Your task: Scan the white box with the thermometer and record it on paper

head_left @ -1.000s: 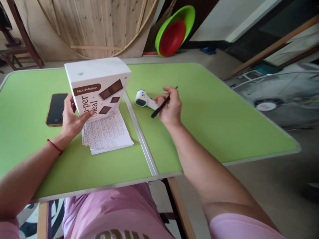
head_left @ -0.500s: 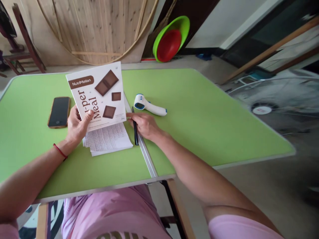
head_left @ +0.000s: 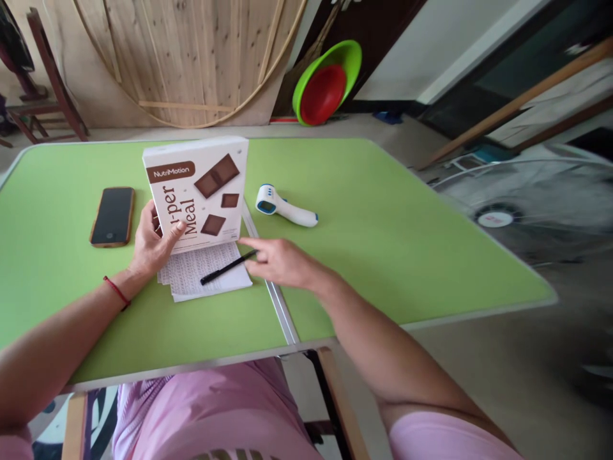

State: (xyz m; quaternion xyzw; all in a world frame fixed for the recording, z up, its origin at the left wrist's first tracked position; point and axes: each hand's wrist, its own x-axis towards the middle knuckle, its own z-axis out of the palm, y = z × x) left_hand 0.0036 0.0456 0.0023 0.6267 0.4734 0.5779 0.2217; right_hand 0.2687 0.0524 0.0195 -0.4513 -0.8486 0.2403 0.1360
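My left hand [head_left: 156, 239] grips the left side of a white NutriMotion box [head_left: 167, 147] with brown chocolate pieces printed on it, thumb across the front. The box is tilted up over the table, so its thin top side shows. Between the fingers of my right hand [head_left: 282, 260] is one end of a black pen [head_left: 225, 268], which slants leftward over the papers. The right index finger reaches out to the box's lower right corner. Below the box lies a small stack of handwritten papers [head_left: 211, 291], its upper part hidden by the box.
A smartphone [head_left: 112, 217] in a brown case lies on the green table [head_left: 383, 255], left of the box. To the right is a white and blue infrared thermometer [head_left: 290, 207]. A metal strip [head_left: 282, 313] crosses the tabletop. A fan [head_left: 498, 217] stands beyond the right edge.
The box has tipped, moving slightly right and down, and its top side now shows. In my right hand the pen has swung from nearly upright in view to slanting left across the papers.
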